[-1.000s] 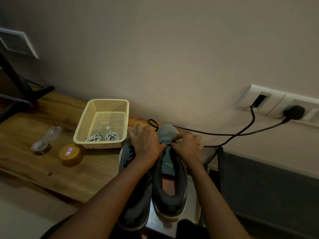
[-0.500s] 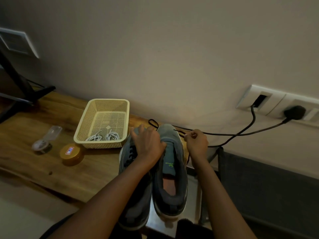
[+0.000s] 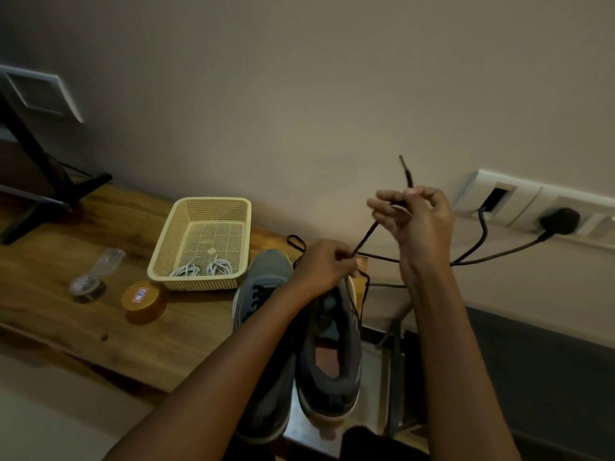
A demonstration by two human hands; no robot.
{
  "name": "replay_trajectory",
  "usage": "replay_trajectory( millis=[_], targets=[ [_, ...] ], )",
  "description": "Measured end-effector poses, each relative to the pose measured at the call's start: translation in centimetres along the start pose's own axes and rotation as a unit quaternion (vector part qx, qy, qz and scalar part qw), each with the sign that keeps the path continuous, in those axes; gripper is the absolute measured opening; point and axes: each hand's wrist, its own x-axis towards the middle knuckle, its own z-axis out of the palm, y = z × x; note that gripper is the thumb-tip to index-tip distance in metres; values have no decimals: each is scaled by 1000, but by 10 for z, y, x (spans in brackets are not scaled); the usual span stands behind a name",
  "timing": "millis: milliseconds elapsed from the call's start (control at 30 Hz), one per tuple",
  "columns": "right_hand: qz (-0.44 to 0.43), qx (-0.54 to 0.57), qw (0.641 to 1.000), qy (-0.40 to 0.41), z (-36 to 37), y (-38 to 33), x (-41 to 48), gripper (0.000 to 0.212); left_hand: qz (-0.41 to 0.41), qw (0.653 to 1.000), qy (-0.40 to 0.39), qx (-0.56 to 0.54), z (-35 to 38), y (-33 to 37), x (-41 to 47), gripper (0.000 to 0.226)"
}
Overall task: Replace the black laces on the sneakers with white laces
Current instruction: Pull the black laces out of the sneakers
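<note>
While two hands (image 3: 327,266) (image 3: 414,216) pinch one black lace (image 3: 366,232), two sneakers (image 3: 332,354) flank two white laces (image 3: 201,269).

Black lace pulled up and out

The right hand (image 3: 414,217) has been lifted high off the right shoe (image 3: 332,347), with the black lace (image 3: 364,236) pinched in it. The lace is now stretched tight up from the left hand (image 3: 324,266), which was moved to the shoe's toe.

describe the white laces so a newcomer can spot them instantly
On the long wooden table, find the cream perforated plastic basket by the wall. The two coiled white laces lie at its near end, the only things in it.
</note>
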Motion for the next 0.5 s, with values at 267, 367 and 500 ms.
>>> replay_trajectory(
  millis=[267, 367, 500],
  targets=[
    [-113, -239, 961, 85, -25, 6, 10, 29, -71, 979, 191, -20, -48, -13, 7, 16],
    [-2, -260, 961, -96, -11, 19, 1, 50, -69, 951, 191, -233, -51, 11, 3, 15],
    [99, -244, 929, -258, 11, 40, -16, 56, -63, 914, 165, -364, -55, 28, -1, 17]
  ],
)
